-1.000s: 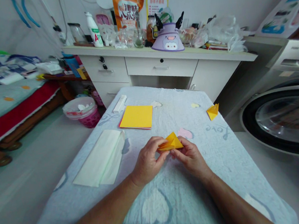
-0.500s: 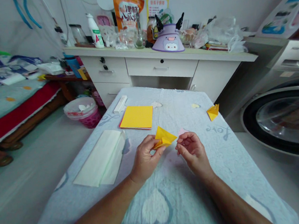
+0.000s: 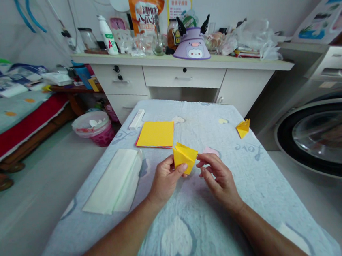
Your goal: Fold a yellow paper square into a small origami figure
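Between thumb and fingers, my left hand [image 3: 167,176] grips a folded piece of yellow origami paper [image 3: 184,156], raised a little over the table. My right hand [image 3: 217,173] is just right of it, fingers bent and apart, with nothing visible in them. Its fingertips come close to the paper's right corner; whether they touch it I cannot tell. Behind my left hand lies a stack of square paper [image 3: 156,133] with a yellow sheet on top. Another folded yellow paper piece [image 3: 243,128] rests at the table's right edge.
A pale folded sheet [image 3: 115,182] and a narrow white box [image 3: 136,119] lie on the left of the cloth-covered table [image 3: 177,241]. Beyond stands a cluttered white desk [image 3: 184,77]. A washing machine [image 3: 330,70] is at right, a pink bin [image 3: 93,130] at left.
The folded yellow paper has been turned in my left hand, so a broader face now shows and a point stands up. My right hand's fingers have spread and shifted slightly left.
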Demonstrator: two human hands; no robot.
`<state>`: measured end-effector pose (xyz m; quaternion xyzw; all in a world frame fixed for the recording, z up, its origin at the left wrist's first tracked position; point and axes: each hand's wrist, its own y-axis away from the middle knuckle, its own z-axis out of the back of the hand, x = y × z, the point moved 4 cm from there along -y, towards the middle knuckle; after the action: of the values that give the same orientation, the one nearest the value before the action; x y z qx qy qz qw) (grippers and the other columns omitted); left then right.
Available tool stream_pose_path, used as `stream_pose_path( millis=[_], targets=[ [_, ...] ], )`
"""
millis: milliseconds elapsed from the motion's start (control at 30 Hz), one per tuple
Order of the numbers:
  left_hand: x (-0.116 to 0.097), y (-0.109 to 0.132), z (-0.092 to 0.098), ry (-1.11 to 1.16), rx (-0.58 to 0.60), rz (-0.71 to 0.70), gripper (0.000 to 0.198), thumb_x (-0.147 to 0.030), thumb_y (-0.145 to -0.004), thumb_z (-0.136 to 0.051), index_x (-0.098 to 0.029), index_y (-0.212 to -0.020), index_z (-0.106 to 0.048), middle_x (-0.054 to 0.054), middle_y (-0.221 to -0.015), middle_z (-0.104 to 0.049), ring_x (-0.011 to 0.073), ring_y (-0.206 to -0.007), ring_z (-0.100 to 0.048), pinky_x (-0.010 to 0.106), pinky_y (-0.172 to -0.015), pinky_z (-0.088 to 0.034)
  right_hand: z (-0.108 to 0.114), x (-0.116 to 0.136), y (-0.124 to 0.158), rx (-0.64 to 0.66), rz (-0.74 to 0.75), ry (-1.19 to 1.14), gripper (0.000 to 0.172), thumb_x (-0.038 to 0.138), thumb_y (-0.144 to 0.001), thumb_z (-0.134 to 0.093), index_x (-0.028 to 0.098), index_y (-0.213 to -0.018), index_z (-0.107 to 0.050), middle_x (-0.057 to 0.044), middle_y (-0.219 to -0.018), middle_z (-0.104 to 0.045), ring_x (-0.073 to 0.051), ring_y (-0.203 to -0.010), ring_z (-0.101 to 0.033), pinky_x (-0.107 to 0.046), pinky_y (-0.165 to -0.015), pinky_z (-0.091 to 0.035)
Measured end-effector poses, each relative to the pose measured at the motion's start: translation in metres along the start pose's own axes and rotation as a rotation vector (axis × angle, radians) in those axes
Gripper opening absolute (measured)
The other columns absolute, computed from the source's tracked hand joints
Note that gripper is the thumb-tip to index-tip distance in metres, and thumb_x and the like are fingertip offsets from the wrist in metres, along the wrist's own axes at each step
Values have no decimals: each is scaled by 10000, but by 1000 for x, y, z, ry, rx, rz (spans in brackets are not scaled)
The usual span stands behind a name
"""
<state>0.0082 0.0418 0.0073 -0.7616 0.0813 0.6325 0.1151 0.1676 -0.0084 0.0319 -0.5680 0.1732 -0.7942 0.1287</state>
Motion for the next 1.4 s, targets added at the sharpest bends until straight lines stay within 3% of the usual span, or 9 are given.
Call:
stream_pose_path(
  millis=[133,300,433,700,900,1167,1400],
  targets=[
    [1,1,1,-42,22,-63,226,-323,-837,-666,-161,-993,-652,20,-874,-629,124,-708,-566,224,-615,-496,-1,0,1,16,32,5,375,198,-924,-499,306,-1280,-549,-72,-1126,-557,-188,-950,-596,-332,-730,-541],
    [-13,8,-1,-316,12,-348,73,-190,-839,-657,-190,-904,-691,10,-870,-591,138,-829,-591,220,-715,-482,-2,5,1,35,103,4,407,166,-903,-509,296,-1287,-545,-65,-1113,-565,-181,-949,-585,-321,-732,-528],
    [-21,14,-3,-424,34,-522,251,-28,-807,-611,-220,-942,-697,6,-895,-587,130,-860,-610,214,-744,-481,-2,7,1,32,137,8,417,145,-897,-522,298,-1283,-554,-60,-1116,-568,-179,-972,-571,-308,-740,-517],
    [-23,16,-1,-476,25,-581,298,17,-795,-595,-218,-955,-684,6,-911,-587,128,-875,-614,211,-749,-489,-3,8,3,51,163,1,430,115,-891,-528,309,-1271,-577,-70,-1161,-559,-197,-1046,-560,-305,-749,-514],
    [-25,14,-1,-493,19,-578,291,25,-783,-606,-207,-946,-672,1,-876,-582,130,-840,-615,215,-724,-487,-3,11,1,49,160,-8,375,124,-906,-527,308,-1222,-607,-59,-1113,-558,-178,-995,-557,-297,-753,-506],
    [-29,19,-2,-584,73,-688,384,44,-791,-561,-224,-1042,-673,30,-1016,-598,141,-959,-614,233,-799,-509,1,-9,3,-68,-141,-355,169,261,-936,-561,261,-1102,-594,-32,-969,-595,-144,-793,-575,-272,-646,-516],
    [-29,22,-4,-702,84,-750,486,41,-804,-503,-237,-1178,-640,41,-1016,-586,146,-972,-607,258,-843,-531,1,-8,0,-54,-167,-379,64,280,-910,-614,228,-939,-636,-5,-874,-582,-106,-680,-530,-240,-602,-472]
  ],
)
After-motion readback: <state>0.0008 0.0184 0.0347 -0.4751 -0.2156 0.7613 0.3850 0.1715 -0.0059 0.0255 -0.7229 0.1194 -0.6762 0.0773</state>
